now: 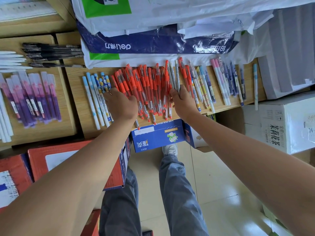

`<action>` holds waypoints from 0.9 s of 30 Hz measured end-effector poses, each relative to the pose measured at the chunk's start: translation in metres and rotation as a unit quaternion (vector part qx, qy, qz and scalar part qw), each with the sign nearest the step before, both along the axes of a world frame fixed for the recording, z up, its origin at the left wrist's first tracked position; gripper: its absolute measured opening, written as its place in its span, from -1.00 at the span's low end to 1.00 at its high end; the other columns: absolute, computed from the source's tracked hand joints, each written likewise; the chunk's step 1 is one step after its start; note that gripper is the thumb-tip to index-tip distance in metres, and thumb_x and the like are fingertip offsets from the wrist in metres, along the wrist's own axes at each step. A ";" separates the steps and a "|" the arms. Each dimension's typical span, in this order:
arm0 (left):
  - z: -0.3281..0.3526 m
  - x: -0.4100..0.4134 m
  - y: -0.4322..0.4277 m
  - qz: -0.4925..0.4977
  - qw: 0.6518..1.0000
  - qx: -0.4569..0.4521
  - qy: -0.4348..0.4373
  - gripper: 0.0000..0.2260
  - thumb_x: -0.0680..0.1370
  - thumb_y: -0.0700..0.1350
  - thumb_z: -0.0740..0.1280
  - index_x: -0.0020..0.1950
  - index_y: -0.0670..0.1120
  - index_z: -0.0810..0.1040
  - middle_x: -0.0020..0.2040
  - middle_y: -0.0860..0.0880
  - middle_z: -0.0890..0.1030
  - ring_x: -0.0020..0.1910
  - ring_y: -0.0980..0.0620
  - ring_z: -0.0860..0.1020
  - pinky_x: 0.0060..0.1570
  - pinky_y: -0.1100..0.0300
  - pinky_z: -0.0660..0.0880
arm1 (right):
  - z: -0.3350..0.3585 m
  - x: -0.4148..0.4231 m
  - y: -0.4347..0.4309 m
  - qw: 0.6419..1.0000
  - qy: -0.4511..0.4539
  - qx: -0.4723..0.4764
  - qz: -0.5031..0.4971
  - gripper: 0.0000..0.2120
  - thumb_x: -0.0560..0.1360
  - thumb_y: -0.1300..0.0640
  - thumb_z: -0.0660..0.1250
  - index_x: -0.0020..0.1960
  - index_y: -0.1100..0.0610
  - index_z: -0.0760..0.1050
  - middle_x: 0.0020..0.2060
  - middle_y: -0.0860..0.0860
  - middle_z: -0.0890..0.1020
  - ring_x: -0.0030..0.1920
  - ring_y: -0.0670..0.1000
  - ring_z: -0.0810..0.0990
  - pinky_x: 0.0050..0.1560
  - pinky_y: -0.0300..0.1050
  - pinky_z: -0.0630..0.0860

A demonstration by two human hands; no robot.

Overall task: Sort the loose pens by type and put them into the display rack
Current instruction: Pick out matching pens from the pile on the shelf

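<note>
A heap of red pens (146, 89) lies in the middle of a wooden board (76, 106). My left hand (121, 104) rests on the heap's left side, fingers curled into the pens. My right hand (183, 99) grips two or three grey pens (173, 77) at the heap's right edge. Blue-and-white patterned pens (98, 99) lie in a row to the left. Mixed yellow, pink and dark blue pens (219, 82) lie to the right. No display rack is visible.
Purple pens (32, 99) and black pens (51, 51) lie on the boards at left, white pens (10, 60) at the far left. Paper reams (153, 41) in plastic lie behind the pens. Cartons (158, 135) stand on the floor below, white boxes (286, 123) at right.
</note>
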State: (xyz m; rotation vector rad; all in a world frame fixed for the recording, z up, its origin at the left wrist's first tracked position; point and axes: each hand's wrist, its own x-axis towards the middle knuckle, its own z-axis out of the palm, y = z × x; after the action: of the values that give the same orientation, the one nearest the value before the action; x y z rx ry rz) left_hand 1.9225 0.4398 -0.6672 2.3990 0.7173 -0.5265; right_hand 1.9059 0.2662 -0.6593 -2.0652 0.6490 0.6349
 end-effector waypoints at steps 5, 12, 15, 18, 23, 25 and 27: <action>-0.003 -0.001 -0.005 0.005 1.000 -0.015 0.004 -0.51 0.54 -0.14 0.27 0.42 -0.27 0.25 0.35 -0.27 0.31 0.28 -0.24 0.39 0.24 -0.08 0.41 | -0.001 -0.002 -0.002 1.000 -0.006 -0.006 -0.008 -0.69 0.66 0.02 0.07 -0.25 0.03 0.16 -0.18 0.13 0.52 -0.25 0.03 0.37 -0.30 -0.09 0.28; 0.000 -0.002 -0.024 -0.028 0.998 -0.057 0.006 -0.61 0.55 -0.16 0.27 0.31 -0.30 0.33 0.33 -0.25 0.30 0.16 -0.26 0.46 0.11 0.00 0.44 | 0.002 0.001 -0.012 1.000 0.007 -0.021 0.010 -0.77 0.66 0.00 0.04 -0.01 0.17 0.28 -0.10 0.12 0.51 -0.18 0.02 0.41 -0.28 -0.12 0.30; -0.001 -0.003 -0.034 -0.032 0.998 -0.058 0.008 -0.61 0.55 -0.17 0.28 0.31 -0.32 0.32 0.31 -0.27 0.32 0.16 -0.30 0.45 0.17 -0.11 0.43 | 0.002 0.003 -0.018 1.000 0.004 -0.018 0.011 -0.75 0.66 0.00 0.04 0.02 0.19 0.30 -0.02 0.16 0.53 -0.11 0.08 0.46 -0.24 -0.08 0.32; -0.001 -0.005 -0.037 -0.046 0.998 -0.051 0.002 -0.66 0.57 -0.20 0.25 0.30 -0.31 0.33 0.30 -0.27 0.32 0.16 -0.29 0.46 0.16 -0.05 0.43 | 0.001 0.004 -0.023 1.000 0.002 0.000 -0.012 -0.73 0.66 0.02 0.05 0.07 0.23 0.33 0.00 0.20 0.55 -0.05 0.15 0.53 -0.10 0.01 0.41; -0.002 -0.005 -0.041 -0.070 0.996 -0.053 -0.019 -0.71 0.58 -0.25 0.21 0.29 -0.30 0.36 0.27 -0.25 0.35 0.15 -0.25 0.48 0.14 0.01 0.45 | 0.001 0.005 -0.028 1.000 -0.003 -0.008 -0.019 -0.74 0.66 0.03 0.06 0.09 0.21 0.36 -0.03 0.16 0.55 -0.14 0.06 0.47 -0.17 -0.05 0.37; -0.001 -0.005 -0.045 -0.070 0.996 -0.053 -0.019 -0.69 0.59 -0.25 0.22 0.32 -0.29 0.36 0.29 -0.25 0.35 0.18 -0.24 0.47 0.16 0.02 0.44 | 0.001 0.005 -0.030 1.000 -0.004 -0.005 -0.025 -0.74 0.65 0.02 0.06 0.08 0.22 0.36 -0.03 0.19 0.54 -0.15 0.06 0.46 -0.11 0.01 0.41; 0.000 -0.005 -0.048 -0.068 0.996 -0.058 -0.020 -0.69 0.58 -0.25 0.22 0.32 -0.28 0.36 0.29 -0.25 0.35 0.18 -0.24 0.47 0.16 0.02 0.42 | 0.002 0.005 -0.033 1.000 -0.008 -0.007 -0.028 -0.75 0.65 0.02 0.06 0.05 0.22 0.34 -0.09 0.16 0.52 -0.18 0.04 0.43 -0.18 -0.04 0.37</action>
State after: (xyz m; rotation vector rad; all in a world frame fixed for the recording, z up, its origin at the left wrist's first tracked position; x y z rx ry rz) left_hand 1.9173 0.3917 -0.6669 2.3522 0.4957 -0.5588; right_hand 1.9112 0.2337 -0.6578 -2.0559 0.7023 0.5830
